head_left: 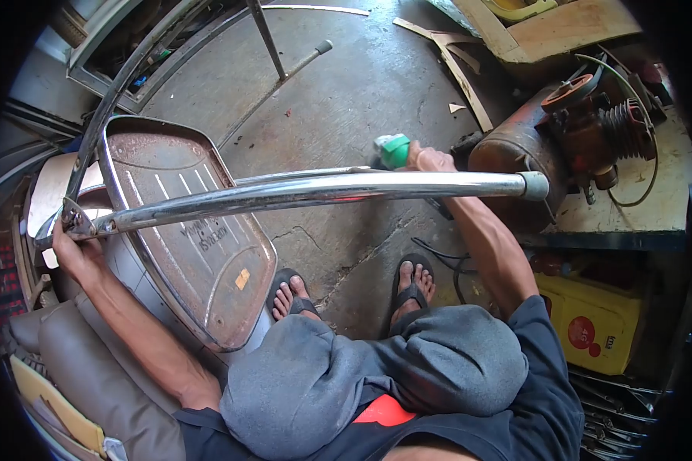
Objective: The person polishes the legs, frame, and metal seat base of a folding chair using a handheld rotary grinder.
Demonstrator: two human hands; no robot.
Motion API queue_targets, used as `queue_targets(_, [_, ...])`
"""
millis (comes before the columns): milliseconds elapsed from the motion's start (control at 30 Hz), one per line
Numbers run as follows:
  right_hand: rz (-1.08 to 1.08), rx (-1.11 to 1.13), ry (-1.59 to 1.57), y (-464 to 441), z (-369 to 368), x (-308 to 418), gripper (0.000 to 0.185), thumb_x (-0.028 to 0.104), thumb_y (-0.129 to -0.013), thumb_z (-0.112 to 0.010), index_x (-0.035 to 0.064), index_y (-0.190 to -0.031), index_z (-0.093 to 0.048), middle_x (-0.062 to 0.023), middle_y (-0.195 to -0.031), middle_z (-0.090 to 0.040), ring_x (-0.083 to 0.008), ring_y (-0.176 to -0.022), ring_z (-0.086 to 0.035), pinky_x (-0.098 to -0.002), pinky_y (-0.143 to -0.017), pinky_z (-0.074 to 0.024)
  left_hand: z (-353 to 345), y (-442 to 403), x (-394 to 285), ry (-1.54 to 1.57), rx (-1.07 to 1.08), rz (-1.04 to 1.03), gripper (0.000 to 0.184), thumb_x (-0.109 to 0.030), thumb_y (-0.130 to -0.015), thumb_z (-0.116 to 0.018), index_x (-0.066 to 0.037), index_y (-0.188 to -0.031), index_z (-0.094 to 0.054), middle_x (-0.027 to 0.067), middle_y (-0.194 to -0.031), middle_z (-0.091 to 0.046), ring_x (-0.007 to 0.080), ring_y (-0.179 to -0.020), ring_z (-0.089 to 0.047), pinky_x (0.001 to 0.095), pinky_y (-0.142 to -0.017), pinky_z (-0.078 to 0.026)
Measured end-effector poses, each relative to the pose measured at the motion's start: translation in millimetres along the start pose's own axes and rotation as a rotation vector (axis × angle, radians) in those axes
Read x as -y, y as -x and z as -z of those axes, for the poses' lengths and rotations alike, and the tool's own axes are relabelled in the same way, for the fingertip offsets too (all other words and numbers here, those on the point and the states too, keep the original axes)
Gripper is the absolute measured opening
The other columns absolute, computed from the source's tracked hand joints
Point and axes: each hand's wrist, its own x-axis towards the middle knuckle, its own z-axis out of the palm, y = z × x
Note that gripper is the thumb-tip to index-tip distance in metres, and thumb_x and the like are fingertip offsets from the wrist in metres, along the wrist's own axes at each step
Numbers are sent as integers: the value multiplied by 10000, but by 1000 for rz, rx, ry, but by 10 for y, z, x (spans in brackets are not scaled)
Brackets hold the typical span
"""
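A metal chair with a chrome tubular frame lies across in front of me, one tube reaching to a grey end cap. Its rusty, dull seat panel leans at the left, with raised ribs and stamped lettering. My left hand is closed around the frame near the riveted joint. Beyond the long tube, my right hand is closed on a small green and whitish thing, whose kind I cannot make out. The tube passes in front of my right forearm.
A rusty air compressor stands at the right beside a wooden board. Below is a yellow jerrycan. Wood strips lie on the concrete floor. Grey-brown cushions are at the lower left. A black cable runs near my foot.
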Motion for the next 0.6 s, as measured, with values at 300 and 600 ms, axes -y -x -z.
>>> queue_targets(300, [-77,105,-72,358,237,126,482,330,-911,-614,-85,-1145,-537,-326,-946,-706,-471,-920,-721,-545,-804,-562,-123,38,32,63,-59,-1,176,-121,-1005,-537,9,-1000,-656,64,-895,-674,154,-776,-654,294,-692,-555])
queue_targets(600, [-144,-101,-120,511,81,-114,641,402,-914,-638,-148,-1195,-465,-327,-855,-689,-461,-843,-720,-572,-762,-536,-233,167,-6,78,-117,-22,142,-111,-985,-562,-14,-970,-665,46,-861,-670,142,-728,-651,279,-626,-546])
